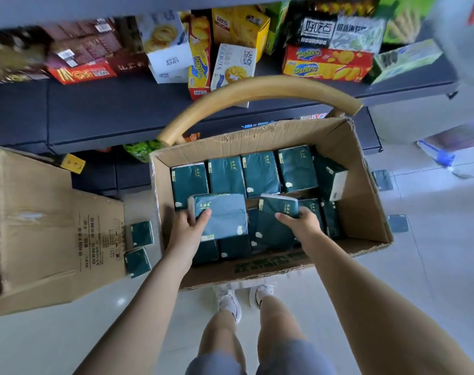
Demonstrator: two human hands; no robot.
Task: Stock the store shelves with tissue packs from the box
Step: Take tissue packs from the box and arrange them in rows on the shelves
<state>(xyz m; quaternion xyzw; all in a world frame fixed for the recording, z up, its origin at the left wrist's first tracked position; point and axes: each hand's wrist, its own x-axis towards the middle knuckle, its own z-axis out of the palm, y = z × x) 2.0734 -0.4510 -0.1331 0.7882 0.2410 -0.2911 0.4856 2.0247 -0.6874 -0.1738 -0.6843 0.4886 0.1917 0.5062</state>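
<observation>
An open cardboard box (365, 201) sits in front of me, holding several dark green tissue packs (260, 173). My left hand (188, 230) grips one tissue pack (225, 215) by its left edge, lifted flat above the others. My right hand (300, 223) pinches a second tissue pack (280, 205) at its near edge, tilted up out of the box. Beyond the box runs a dark store shelf (116, 104) stocked with snack boxes.
A second cardboard box (41, 234) lies on its side at the left, with two tissue packs (141, 246) beside it. A curved tan handle (257, 90) arches over the far side of the open box. Biscuit boxes (325, 63) crowd the shelf. My feet (244, 299) stand on white floor tiles.
</observation>
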